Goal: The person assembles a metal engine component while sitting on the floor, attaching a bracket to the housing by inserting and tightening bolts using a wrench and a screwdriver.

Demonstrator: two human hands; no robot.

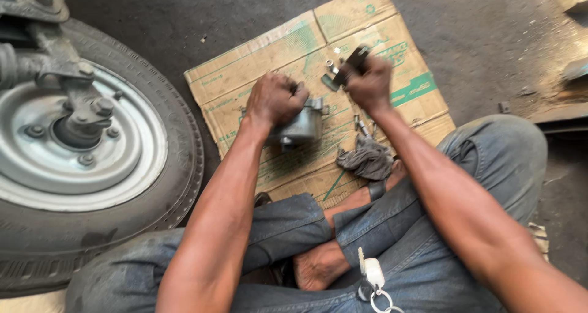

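Observation:
My left hand [275,98] is closed over the top of a grey metal brake caliper [300,128] that rests on a flattened cardboard sheet [257,62]. My right hand [370,83] is closed on a dark, flat metal piece [354,60] held up just beside the caliper. Small bolts [331,65] lie on the cardboard right by that piece. A crumpled grey rag [367,160] lies near my right forearm. I sit cross-legged in jeans behind the cardboard.
A vehicle wheel [79,147] with a silver rim and its hub parts fills the left side. A key bunch [372,282] hangs at my lap. The cardboard lies on dark concrete floor [484,31], with debris at the far right.

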